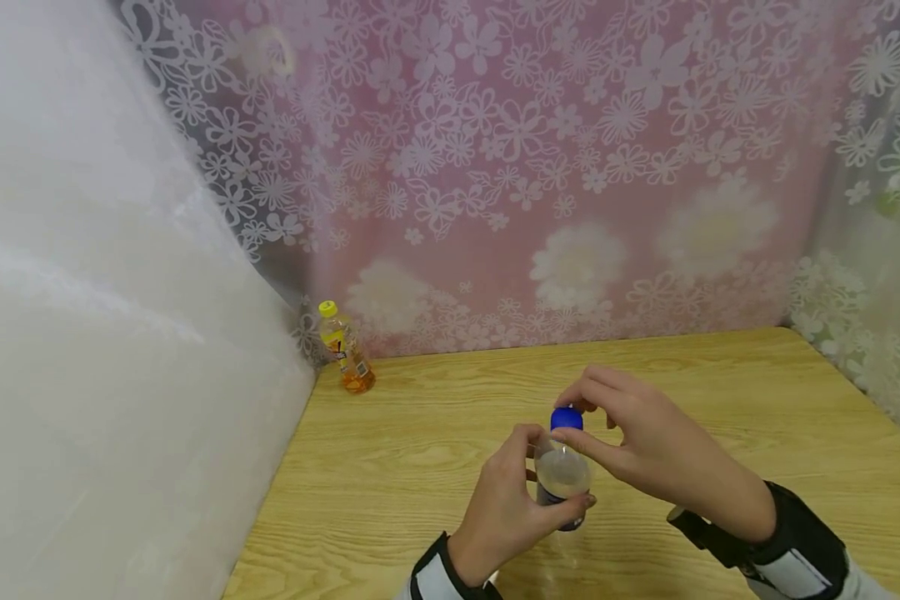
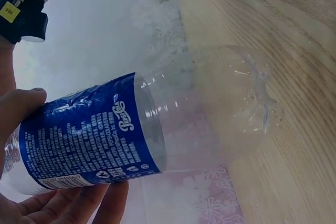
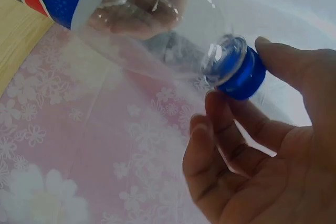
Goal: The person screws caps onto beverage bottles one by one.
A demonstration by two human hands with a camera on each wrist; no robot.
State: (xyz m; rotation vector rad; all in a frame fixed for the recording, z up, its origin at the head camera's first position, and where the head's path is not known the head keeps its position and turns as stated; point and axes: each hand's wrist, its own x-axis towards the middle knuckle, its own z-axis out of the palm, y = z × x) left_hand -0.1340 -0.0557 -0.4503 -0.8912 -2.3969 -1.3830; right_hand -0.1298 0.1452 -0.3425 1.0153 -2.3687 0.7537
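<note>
A clear plastic soda bottle stands upright low in the head view, over the table. My left hand grips its body, thumb on the near side and fingers round the far side. In the left wrist view the blue label carries white print, and the lower part of the bottle looks see-through with droplets inside. The blue cap sits on the bottle's neck. Thumb and fingertips of my right hand pinch that cap from both sides, the other fingers loosely bent below it in the right wrist view.
A bottle of orange drink with a yellow cap stands at the table's back left corner. The wood-grain table meets a pink flowered curtain behind and a pale sheet on the left.
</note>
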